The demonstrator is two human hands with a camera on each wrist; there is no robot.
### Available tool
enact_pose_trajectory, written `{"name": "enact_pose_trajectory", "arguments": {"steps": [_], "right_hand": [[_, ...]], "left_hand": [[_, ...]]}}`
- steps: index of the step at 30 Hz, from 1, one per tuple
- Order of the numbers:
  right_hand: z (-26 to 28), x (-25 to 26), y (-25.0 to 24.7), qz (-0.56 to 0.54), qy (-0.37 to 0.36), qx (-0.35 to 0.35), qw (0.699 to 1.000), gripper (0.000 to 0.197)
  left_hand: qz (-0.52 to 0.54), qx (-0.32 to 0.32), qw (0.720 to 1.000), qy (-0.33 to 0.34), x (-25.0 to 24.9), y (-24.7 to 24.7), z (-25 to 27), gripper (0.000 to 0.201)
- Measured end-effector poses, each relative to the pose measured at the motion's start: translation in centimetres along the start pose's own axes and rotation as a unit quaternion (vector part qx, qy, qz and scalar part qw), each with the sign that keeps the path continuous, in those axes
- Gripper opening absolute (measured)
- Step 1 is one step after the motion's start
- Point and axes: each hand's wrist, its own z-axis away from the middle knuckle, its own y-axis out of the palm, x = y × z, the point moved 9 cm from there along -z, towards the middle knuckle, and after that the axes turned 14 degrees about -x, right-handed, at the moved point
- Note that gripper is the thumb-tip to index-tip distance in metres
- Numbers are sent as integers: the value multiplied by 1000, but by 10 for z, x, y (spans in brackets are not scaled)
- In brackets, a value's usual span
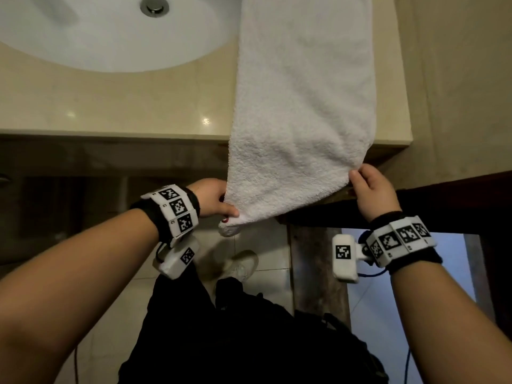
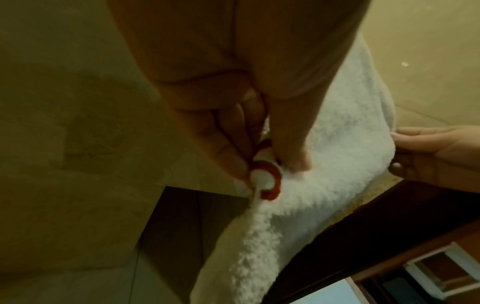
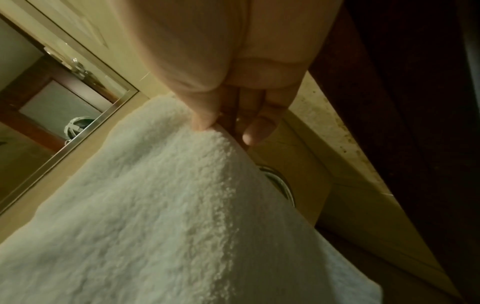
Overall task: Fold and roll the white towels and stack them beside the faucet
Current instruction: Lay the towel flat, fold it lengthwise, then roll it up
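We see a beige stone counter (image 1: pixel 110 106) with a white oval sink (image 1: pixel 91 37) set into it, the metal drain (image 1: pixel 154 6) at the basin's far end. To the right of the sink a long white towel (image 1: pixel 302 106) lies flat on the counter, folded into a narrow strip, and its near end hangs past the counter's front edge. We find both hands at that near end. The left hand (image 1: pixel 213 199) pinches the left corner, thumb pressed on top and fingers (image 2: pixel 228 152) curled beneath with the cloth bunched between them. The right hand (image 1: pixel 372 189) pinches the right corner between thumb and fingers (image 3: pixel 255 131). Below, a pale shoe (image 1: pixel 241 263) stands on the tiled floor (image 1: pixel 266 242).
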Motion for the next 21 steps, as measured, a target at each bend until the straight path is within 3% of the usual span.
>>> {"name": "enact_pose_trajectory", "arguments": {"steps": [4,8,11,17,21], "right_hand": [[-1,0,-6,3,9,-9,1000,18],[-3,5,-16,50,14,-1,999,20],[-11,20,-42,55,13,-40,998,14],[-48,117,-65,-2,-70,-34,997,8],[-95,183,-58,1,-127,-25,992,8]], "left_hand": [[-45,-39,998,-3,-5,-9,0,35],[-113,-5,994,-9,-13,-18,10,44],[-171,-24,985,16,-38,-52,16,36],[-101,-122,985,64,-107,-155,15,20],[-125,-186,972,70,-130,-216,-11,26]]}}
